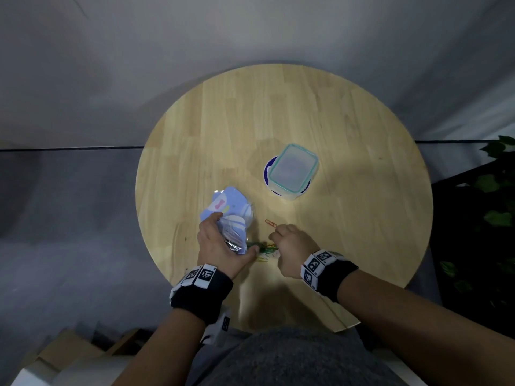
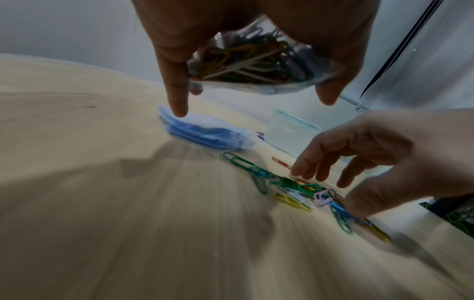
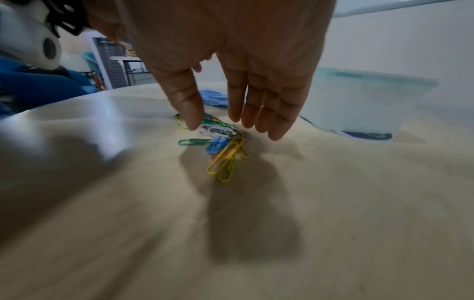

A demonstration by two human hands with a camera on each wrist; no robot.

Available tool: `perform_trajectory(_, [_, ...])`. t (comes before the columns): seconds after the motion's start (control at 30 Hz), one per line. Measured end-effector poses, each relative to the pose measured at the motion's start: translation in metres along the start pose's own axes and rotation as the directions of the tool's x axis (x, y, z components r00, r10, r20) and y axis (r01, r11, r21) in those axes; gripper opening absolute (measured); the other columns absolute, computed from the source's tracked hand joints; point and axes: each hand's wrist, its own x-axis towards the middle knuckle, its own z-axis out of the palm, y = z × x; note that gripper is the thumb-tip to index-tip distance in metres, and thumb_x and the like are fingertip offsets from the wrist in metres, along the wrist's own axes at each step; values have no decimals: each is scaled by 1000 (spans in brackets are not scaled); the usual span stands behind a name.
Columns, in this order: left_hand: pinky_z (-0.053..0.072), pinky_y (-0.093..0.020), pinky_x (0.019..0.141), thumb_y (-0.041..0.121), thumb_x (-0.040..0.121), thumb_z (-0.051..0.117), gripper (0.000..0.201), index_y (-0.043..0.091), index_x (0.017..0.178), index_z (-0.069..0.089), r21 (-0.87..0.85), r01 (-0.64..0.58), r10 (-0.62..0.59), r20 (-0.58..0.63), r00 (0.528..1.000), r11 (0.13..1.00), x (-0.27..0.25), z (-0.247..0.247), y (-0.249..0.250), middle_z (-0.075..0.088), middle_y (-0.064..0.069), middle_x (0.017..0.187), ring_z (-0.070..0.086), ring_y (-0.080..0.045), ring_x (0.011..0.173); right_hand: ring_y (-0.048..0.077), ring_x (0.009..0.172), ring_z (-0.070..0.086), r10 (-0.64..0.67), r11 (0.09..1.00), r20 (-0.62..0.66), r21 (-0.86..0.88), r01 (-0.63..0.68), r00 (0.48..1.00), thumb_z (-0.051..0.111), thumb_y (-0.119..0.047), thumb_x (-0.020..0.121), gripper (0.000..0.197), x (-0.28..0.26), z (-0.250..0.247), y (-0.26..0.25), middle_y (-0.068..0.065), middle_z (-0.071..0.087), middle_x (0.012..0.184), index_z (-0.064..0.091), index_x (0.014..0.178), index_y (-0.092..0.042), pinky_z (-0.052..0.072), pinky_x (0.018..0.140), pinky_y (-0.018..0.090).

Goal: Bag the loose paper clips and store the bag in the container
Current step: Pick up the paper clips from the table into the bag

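Leftmost, a clear bag [image 1: 232, 235] already part-filled with coloured clips is gripped by the left hand [image 1: 220, 246], thumb on one side and fingers on the other, as is seen plainly in the left wrist view, where the bag [image 2: 256, 67] hangs between them above the round wooden table [image 1: 348, 121]. Just beyond that hand, a blue printed packet [image 1: 225, 204] in clear wrap is seen lying flat on the wood. Between the two hands, a small heap of loose paper clips [image 2: 302, 190] in green, yellow, blue and lilac is spread on the table near its front edge; a single red clip [image 1: 271, 223] lies slightly apart, farther from the person. Over the heap the right hand [image 3: 246, 97] is held with relaxed, nearly straight fingers pointing down; its thumb tip is at the lilac clip, and nothing is grasped. Farther right and farther back, the clear container [image 1: 292, 169] with a teal-rimmed lid is set on a dark blue disc [image 1: 267, 174], well apart from the clips.
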Motion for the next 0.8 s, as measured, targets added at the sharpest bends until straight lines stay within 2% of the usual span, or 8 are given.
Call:
perform_trajectory(0.13, [39, -29, 95, 31, 44, 92, 103, 8, 128, 37, 13, -1, 1, -11, 1000, 1000, 0, 0, 2, 43, -10, 123, 46, -25, 114, 32, 116, 45, -57, 993, 57, -103, 63, 997, 57, -6, 78, 42, -1, -6, -1, 12, 49, 124, 50, 120, -7, 40, 95, 38])
perform_trajectory(0.27, [38, -26, 94, 33, 44, 92, 104, 7, 129, 37, 10, 15, -15, -2, 1000, 1000, 0, -1, 5, 43, -9, 123, 45, -22, 113, 34, 113, 48, -67, 991, 85, -111, 76, 994, 50, 3, 81, 32, -5, -8, -3, 16, 53, 119, 54, 113, -3, 41, 92, 39])
perform_trajectory(0.4, [43, -37, 97, 38, 43, 90, 106, 10, 130, 36, 23, 28, -28, 23, 999, 999, -1, 1, 3, 42, -8, 124, 45, -24, 115, 36, 110, 51, -45, 994, 118, -98, 57, 992, 45, 6, 81, 30, -10, -6, -6, 20, 56, 115, 56, 108, 1, 42, 89, 42])
perform_trajectory(0.5, [42, -35, 98, 35, 45, 89, 103, 10, 130, 36, 36, 33, -35, 50, 998, 999, 0, 5, 0, 42, -8, 124, 46, -25, 116, 36, 106, 53, -7, 998, 120, -66, 15, 993, 47, 6, 80, 27, -12, -3, -5, 19, 58, 111, 58, 104, 0, 44, 87, 40])
perform_trajectory(0.57, [40, -29, 94, 32, 46, 89, 99, 8, 128, 38, 49, 10, -13, 55, 998, 999, 1, 8, 2, 44, -8, 120, 48, -26, 113, 36, 104, 55, 55, 998, 94, 5, -56, 994, 50, 2, 82, 22, -11, -3, -2, 17, 59, 108, 59, 102, -2, 45, 85, 39])
perform_trajectory(0.63, [40, -27, 88, 25, 46, 89, 90, 5, 121, 44, 57, -22, 19, 44, 999, 998, 2, 11, 7, 45, -5, 111, 51, -26, 106, 35, 101, 57, 150, 974, 58, 162, -157, 987, 54, -5, 85, 18, -11, -10, 3, 18, 61, 107, 60, 101, -3, 46, 82, 36])
perform_trajectory(0.73, [42, -29, 84, 21, 45, 88, 82, 4, 113, 48, 92, -89, 85, 46, 995, 992, 4, 13, 14, 47, -6, 104, 52, -26, 99, 31, 92, 60, 272, 867, 17, 429, -253, 962, 62, -11, 83, 14, -15, -32, 9, 16, 66, 97, 66, 95, -3, 45, 76, 32])
perform_trajectory(0.8, [42, -31, 84, 28, 44, 83, 82, 6, 113, 47, 140, -152, 141, 85, 986, 978, 5, 15, 16, 51, -8, 105, 52, -30, 99, 24, 78, 57, 325, 788, 11, 550, -277, 946, 69, -11, 78, 10, -17, -53, 12, 9, 63, 82, 68, 86, -4, 42, 70, 27])
